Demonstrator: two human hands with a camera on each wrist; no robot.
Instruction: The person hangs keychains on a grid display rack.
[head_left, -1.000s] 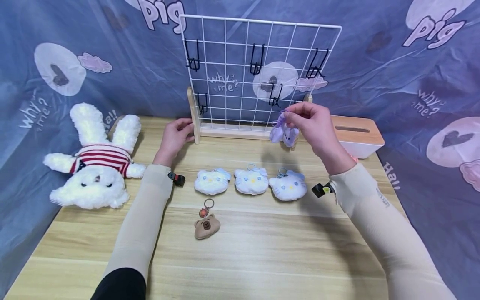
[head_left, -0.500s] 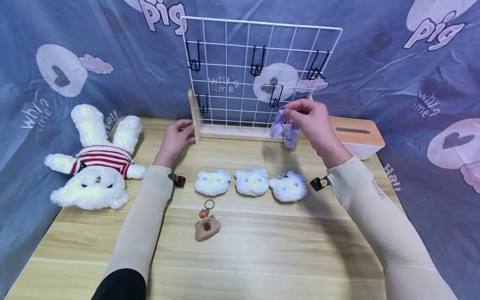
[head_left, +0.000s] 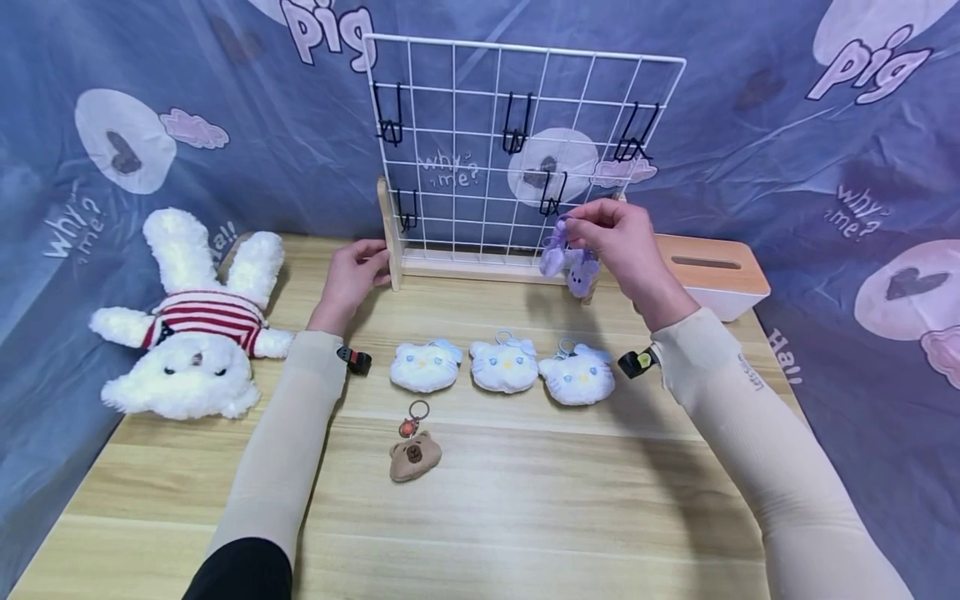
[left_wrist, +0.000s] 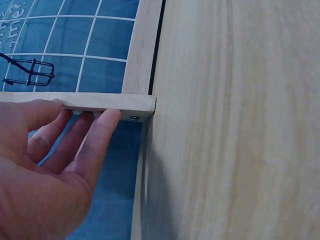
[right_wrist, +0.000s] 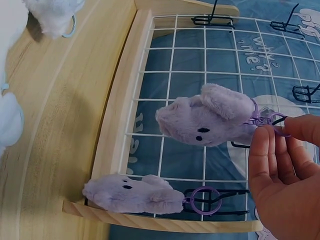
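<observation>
My right hand (head_left: 618, 242) pinches the purple ring of a lilac plush keychain (right_wrist: 205, 117) with thumb and fingertips, in front of the white wire grid rack (head_left: 472, 158). The ring overlaps a black prong at my fingertips in the right wrist view. Close by, a second lilac plush keychain (right_wrist: 135, 194) hangs by its ring on a black double hook (right_wrist: 232, 192) near the rack's right end. My left hand (head_left: 348, 279) grips the rack's left wooden upright (left_wrist: 110, 102), thumb on one face and fingers on the other.
Three white cat-face plush keychains (head_left: 504, 364) lie in a row before the rack, a brown bear-like keychain (head_left: 415, 456) nearer. A white plush toy (head_left: 198, 317) in a striped shirt lies left; a wood-lidded tissue box (head_left: 712, 271) stands right. Other black hooks (head_left: 515, 137) sit on the grid.
My right hand has shifted slightly left with the keychain it pinches, and the hanging lilac one beside it shows more fully. My left hand stays on the upright.
</observation>
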